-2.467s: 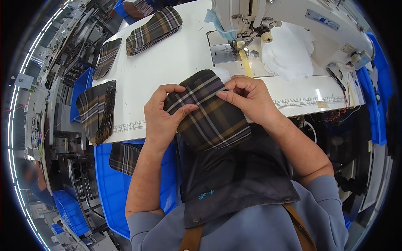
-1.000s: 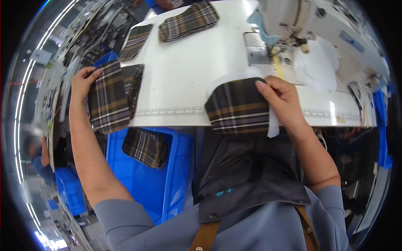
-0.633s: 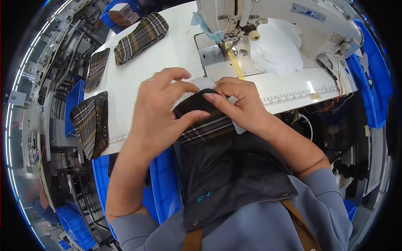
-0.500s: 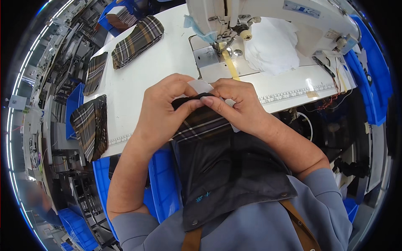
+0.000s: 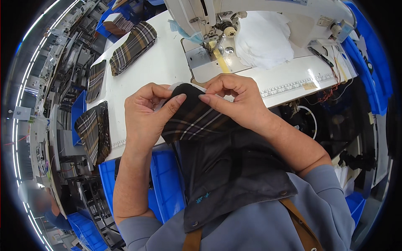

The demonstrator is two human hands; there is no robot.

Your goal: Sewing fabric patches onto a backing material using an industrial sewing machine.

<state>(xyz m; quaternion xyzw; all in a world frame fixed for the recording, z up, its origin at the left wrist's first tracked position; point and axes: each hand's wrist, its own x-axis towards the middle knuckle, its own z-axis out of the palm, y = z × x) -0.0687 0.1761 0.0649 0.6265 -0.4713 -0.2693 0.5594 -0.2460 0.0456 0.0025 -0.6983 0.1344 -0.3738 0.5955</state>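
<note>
My left hand (image 5: 146, 113) is closed in a pinch on the left edge of a dark plaid fabric piece (image 5: 197, 121), which has a white layer (image 5: 176, 86) showing behind its top edge. My right hand (image 5: 236, 100) pinches the same piece's upper right edge, thumb on top. The piece is held over the table's front edge, just before the sewing machine's needle plate (image 5: 197, 57). A yellow strip (image 5: 221, 60) lies on that plate, and white soft pieces (image 5: 264, 37) are piled to its right.
Plaid piles lie on the white table's left side (image 5: 132, 46), (image 5: 96, 79), (image 5: 90, 134). The machine body (image 5: 305, 23) spans the upper right. Black snips (image 5: 318, 54) and wires lie at right. A blue bin (image 5: 167, 184) sits below the table. A co-worker (image 5: 50, 209) is at far left.
My left hand, out at the left pile a second ago, has come in beside my right hand onto the piece with white layer. Since half a second ago, my thumbs have parted slightly.
</note>
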